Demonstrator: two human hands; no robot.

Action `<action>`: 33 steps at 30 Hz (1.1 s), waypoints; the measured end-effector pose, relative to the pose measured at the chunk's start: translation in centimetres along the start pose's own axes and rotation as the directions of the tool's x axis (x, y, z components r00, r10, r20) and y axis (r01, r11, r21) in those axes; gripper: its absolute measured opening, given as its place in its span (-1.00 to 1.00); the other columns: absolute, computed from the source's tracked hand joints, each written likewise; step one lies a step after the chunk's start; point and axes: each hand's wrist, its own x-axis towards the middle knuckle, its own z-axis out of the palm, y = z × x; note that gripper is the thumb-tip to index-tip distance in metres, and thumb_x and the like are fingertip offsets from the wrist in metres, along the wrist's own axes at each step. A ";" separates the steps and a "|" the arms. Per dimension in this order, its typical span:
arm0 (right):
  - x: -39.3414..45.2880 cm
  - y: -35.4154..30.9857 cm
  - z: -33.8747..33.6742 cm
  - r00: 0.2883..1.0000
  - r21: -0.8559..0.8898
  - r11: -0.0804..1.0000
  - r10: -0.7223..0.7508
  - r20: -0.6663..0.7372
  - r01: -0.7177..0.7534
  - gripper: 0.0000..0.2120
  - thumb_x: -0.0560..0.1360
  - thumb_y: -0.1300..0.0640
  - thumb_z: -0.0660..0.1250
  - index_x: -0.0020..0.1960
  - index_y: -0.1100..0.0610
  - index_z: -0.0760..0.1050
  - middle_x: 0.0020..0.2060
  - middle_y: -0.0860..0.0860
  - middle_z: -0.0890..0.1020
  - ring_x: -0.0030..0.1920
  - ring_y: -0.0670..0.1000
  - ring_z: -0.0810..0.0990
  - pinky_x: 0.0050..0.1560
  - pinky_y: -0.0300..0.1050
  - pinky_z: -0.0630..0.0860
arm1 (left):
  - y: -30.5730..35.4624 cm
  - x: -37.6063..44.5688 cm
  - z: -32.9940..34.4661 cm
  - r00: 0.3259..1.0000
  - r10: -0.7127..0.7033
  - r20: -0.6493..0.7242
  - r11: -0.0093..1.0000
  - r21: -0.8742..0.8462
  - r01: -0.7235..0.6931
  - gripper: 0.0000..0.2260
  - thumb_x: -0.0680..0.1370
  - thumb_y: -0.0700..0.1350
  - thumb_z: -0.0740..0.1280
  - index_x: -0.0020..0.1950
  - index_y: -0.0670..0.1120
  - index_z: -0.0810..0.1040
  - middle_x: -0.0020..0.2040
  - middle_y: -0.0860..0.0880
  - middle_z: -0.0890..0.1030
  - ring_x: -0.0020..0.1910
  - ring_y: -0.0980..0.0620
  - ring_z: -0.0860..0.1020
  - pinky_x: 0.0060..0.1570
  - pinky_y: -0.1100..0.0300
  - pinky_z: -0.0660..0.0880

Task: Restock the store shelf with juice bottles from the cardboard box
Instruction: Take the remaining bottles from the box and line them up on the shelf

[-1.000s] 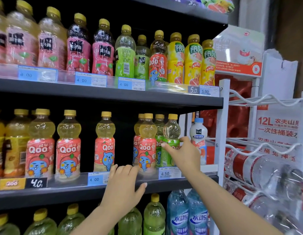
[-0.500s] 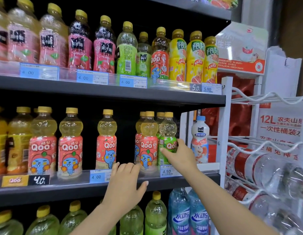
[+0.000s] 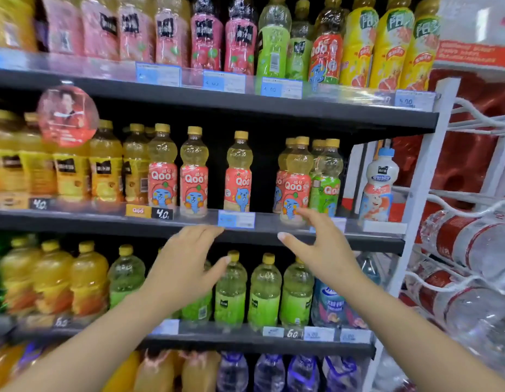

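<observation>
Both hands are empty in front of the middle shelf [image 3: 189, 222]. The left hand [image 3: 186, 267] has its grip open, with straight fingers near the front edge of this shelf, below a lone Qoo bottle [image 3: 238, 176]. The right hand [image 3: 322, 250] also has its grip open, fingers spread, just beside a group of Qoo bottles [image 3: 295, 182] near the right end of the shelf. I cannot tell if its fingertips touch the front bottle.

The risk, in my judgement, is a knock. The bottles are tall and narrow and stand close to the front edge, behind only a low clear strip with a price tag [image 3: 236, 219]. A quick move of the right hand could push the front bottle over, and it could take its neighbours with it. The lone bottle has gaps on both sides, so nothing would stop it.

The cardboard box is not in view, so the new stock is somewhere outside the picture.

The room is a store aisle. The upper shelf [image 3: 245, 106] and lower shelf [image 3: 245, 339] carry more drinks. At the right stands a white wire rack [image 3: 432, 176] with big water jugs [image 3: 466, 244].
</observation>
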 end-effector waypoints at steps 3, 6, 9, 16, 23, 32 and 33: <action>-2.9 -2.7 4.6 0.990 0.039 0.998 -0.054 0.126 0.050 -0.42 0.44 -0.15 0.37 0.40 -0.03 0.33 0.34 -0.10 0.41 0.35 -0.07 0.37 0.24 -0.20 0.30 | -2.4 -6.4 -2.7 0.993 -0.104 0.060 0.993 0.066 0.100 -0.48 0.47 0.21 0.16 0.26 -0.10 0.51 0.13 -0.03 0.59 0.10 -0.07 0.56 0.05 0.05 0.52; -5.8 -5.5 10.9 0.954 0.087 0.990 -0.128 0.270 0.108 -0.41 0.44 -0.16 0.36 0.41 -0.03 0.32 0.36 -0.07 0.41 0.37 -0.06 0.36 0.27 -0.20 0.28 | -4.9 -13.6 -4.8 0.969 -0.227 0.100 0.961 0.182 0.207 -0.52 0.46 0.20 0.17 0.23 -0.07 0.51 0.07 -0.02 0.60 0.06 -0.06 0.56 -0.02 0.13 0.47; -8.8 -8.5 17.5 0.891 0.153 0.978 -0.196 0.410 0.145 -0.41 0.46 -0.14 0.35 0.42 0.04 0.32 0.37 -0.02 0.40 0.37 -0.01 0.36 0.27 -0.17 0.29 | -7.8 -20.0 -6.8 0.921 -0.356 0.159 0.918 0.246 0.312 -0.51 0.45 0.22 0.16 0.23 -0.06 0.49 0.05 -0.05 0.59 0.03 -0.11 0.56 -0.05 0.07 0.51; -18.0 -14.4 32.6 0.725 0.230 0.966 -0.239 0.646 0.114 -0.41 0.43 -0.16 0.38 0.37 0.07 0.40 0.29 0.05 0.49 0.32 0.07 0.43 0.25 -0.12 0.34 | -15.4 -34.2 -9.9 0.750 -0.617 0.239 0.768 0.389 0.508 -0.43 0.42 0.21 0.13 0.21 -0.17 0.53 0.04 -0.17 0.61 -0.01 -0.22 0.58 -0.05 -0.01 0.53; -25.7 -14.8 44.6 0.523 0.118 0.990 -0.139 0.841 0.074 -0.40 0.45 -0.20 0.33 0.39 0.06 0.34 0.32 0.06 0.46 0.33 0.08 0.40 0.18 -0.07 0.41 | -20.3 -47.8 -7.6 0.489 -0.821 0.294 0.570 0.468 0.675 -0.52 0.52 0.17 0.24 0.33 -0.10 0.44 0.21 -0.08 0.55 0.14 -0.11 0.50 0.11 0.00 0.44; -32.3 -11.6 55.3 0.335 -0.058 0.998 0.051 0.941 0.011 -0.38 0.47 -0.16 0.34 0.42 0.09 0.30 0.33 0.06 0.45 0.28 0.07 0.46 0.17 -0.11 0.42 | -24.4 -59.6 0.2 0.208 -0.875 0.437 0.443 0.550 0.708 -0.58 0.54 0.15 0.19 0.31 -0.06 0.41 0.17 -0.05 0.54 0.10 -0.07 0.50 0.03 0.06 0.48; -33.1 -11.2 56.4 0.314 -0.078 0.997 0.071 0.947 0.010 -0.38 0.46 -0.16 0.35 0.41 0.09 0.32 0.31 0.06 0.46 0.26 0.08 0.48 0.16 -0.08 0.45 | -24.7 -60.6 0.9 0.176 -0.877 0.448 0.427 0.555 0.714 -0.58 0.54 0.15 0.18 0.31 -0.05 0.41 0.17 -0.05 0.54 0.10 -0.07 0.50 0.03 0.07 0.48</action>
